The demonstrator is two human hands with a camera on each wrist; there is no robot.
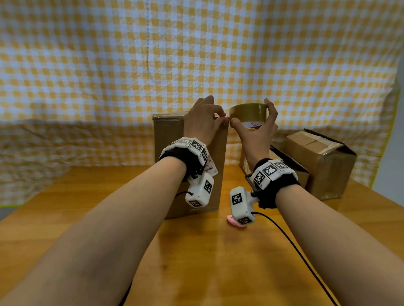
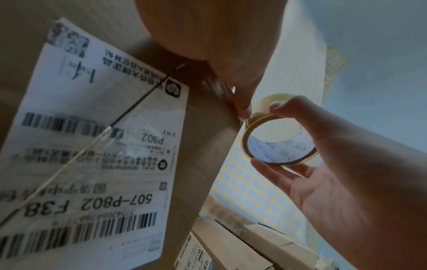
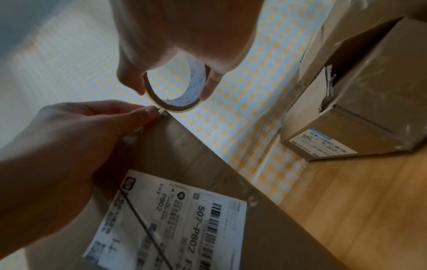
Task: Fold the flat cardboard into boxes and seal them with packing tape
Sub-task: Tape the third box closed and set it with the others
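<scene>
Upright on the wooden table (image 1: 193,255): a tall cardboard box (image 1: 167,138), set on end so that its top seam sits at working height, label side (image 2: 97,146) towards the person. Behind and to the right: two more boxes (image 1: 319,161), already wrapped with tape and pushed clear of the work, one leaning against the other. Behind everything, a yellow checked cloth (image 1: 200,49). On the table near the box's foot, a small pink object (image 1: 236,221), half hidden by the wrist camera; probably a cutter, though too little shows to be sure.

Held just off the box's top right corner: a roll of brown packing tape (image 1: 248,112), hole facing the person, kept level with the top edge so the strip can run straight onto it.

Right hand (image 1: 256,132): widely spread around the roll, thumb under the near rim, fingertips over the far rim, gripping it across its width.

Left hand (image 1: 203,121): resting over the box's top corner, fingers curled, thumb and forefinger pinching the tape's free end (image 3: 160,113) right at the corner, touching the roll. Judged from this: start of a sealing strip, end anchored, roll ready to pull away.
</scene>
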